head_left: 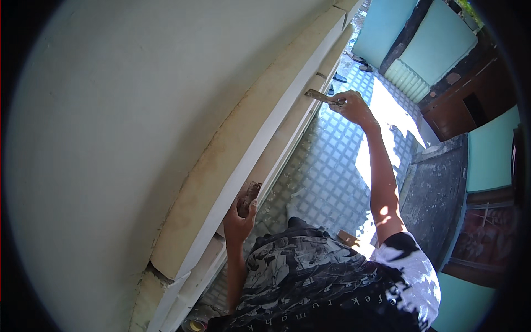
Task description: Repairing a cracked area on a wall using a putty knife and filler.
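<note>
Head view, only one. Right hand [350, 106], arm stretched forward, fingers closed around the near end of a flat smeared tool [317, 96]; grip at the end presumably leaves the blade free and adds reach. Tool's far end lies over the stepped white moulding [287, 119]; touching or just above, can't tell. Left hand [238, 224] lower down, near the torso, thumb and fingers pinching a mottled brown piece [251, 195] at the moulding's recess, just beside the white edge strip [260, 135]. Likely kept near the body as the steadier, handier side. Piece's exact kind unclear; the fingers hide part of it.

Around: beige band [221, 149] runs along the pale wall [99, 138], with a dark break [159, 273] at its lower end. Band and strip bound the left hand on the wall side; the patterned shirt [310, 271] fills the near side, likely limiting elbow room. Tiled floor [332, 160] beyond, with glaring sun patches washing out detail. Dark footwear [365, 68] near the moulding's far end. Brown door [470, 102] and dark low wall [434, 188] at right, well apart from both hands.
</note>
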Motion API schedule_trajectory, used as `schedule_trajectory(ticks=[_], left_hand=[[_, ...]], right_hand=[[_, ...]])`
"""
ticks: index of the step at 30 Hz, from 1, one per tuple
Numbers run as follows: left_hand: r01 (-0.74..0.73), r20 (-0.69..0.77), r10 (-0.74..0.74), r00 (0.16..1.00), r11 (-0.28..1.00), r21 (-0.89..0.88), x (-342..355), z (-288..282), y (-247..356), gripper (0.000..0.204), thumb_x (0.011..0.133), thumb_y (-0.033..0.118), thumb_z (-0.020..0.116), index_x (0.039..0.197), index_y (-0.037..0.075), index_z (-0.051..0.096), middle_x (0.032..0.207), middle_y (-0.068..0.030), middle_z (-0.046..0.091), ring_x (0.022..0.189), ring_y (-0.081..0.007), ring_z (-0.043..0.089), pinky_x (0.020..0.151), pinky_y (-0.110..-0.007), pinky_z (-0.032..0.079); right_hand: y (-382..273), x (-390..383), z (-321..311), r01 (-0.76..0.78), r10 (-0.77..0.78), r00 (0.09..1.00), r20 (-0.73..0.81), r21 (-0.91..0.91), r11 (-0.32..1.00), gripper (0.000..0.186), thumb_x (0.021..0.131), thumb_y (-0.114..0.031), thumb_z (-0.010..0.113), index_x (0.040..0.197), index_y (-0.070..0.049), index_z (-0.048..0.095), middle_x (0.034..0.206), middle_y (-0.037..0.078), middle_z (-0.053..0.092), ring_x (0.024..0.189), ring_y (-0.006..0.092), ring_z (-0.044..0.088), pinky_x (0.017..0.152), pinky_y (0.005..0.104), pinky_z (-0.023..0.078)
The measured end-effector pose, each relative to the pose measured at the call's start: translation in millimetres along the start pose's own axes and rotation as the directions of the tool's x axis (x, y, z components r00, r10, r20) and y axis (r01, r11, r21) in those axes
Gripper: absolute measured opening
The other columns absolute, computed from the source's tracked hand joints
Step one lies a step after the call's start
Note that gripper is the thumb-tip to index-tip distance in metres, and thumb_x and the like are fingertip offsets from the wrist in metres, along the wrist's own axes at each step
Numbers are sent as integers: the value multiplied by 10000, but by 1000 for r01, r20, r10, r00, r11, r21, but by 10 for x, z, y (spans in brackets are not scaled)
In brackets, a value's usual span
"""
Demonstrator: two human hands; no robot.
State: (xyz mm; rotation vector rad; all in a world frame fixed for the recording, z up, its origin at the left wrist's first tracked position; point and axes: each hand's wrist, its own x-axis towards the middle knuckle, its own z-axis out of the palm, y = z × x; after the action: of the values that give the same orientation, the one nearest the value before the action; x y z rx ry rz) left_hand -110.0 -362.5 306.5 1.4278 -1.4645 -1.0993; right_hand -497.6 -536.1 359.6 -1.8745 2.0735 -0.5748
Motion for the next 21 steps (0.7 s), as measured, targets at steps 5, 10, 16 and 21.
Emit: schedule_trajectory(ticks=[5,10,16,21], left_hand=[[-15,17,14,1000,994,110,62,-81,-118,487,839,55,626,1305,-1,497,1201,-141,586,1048,-181,593,916,-293,465],[44,46,-41,998,997,-61,7,-90,-67,467,839,57,625,1287,1,509,1223,-142,587,1068,-183,587,922,-302,464],[-54,45,54,998,999,-2,-3,-110,-1,442,832,58,630,1257,-11,525,1225,-158,587,1076,-205,589,940,-317,456],[-25,71,29,997,998,-61,12,-143,80,430,833,51,628,1247,-10,531,1206,-149,597,1062,-204,593,934,-319,459]], right_hand=[[266,166,12,25,-29,995,96,43,999,278,759,-266,777,996,-131,727,975,112,642,920,219,612,827,366,497],[111,111,-36,0,-9,991,132,75,997,269,750,-243,774,990,-131,729,954,115,652,929,233,623,834,364,500],[-520,-496,278,36,-42,996,-77,-73,997,217,766,-236,747,966,-155,724,955,107,657,1000,258,578,901,392,470],[-577,-647,235,-88,87,996,-37,-26,996,191,794,-247,724,964,-160,716,952,88,651,986,274,575,902,389,466]])
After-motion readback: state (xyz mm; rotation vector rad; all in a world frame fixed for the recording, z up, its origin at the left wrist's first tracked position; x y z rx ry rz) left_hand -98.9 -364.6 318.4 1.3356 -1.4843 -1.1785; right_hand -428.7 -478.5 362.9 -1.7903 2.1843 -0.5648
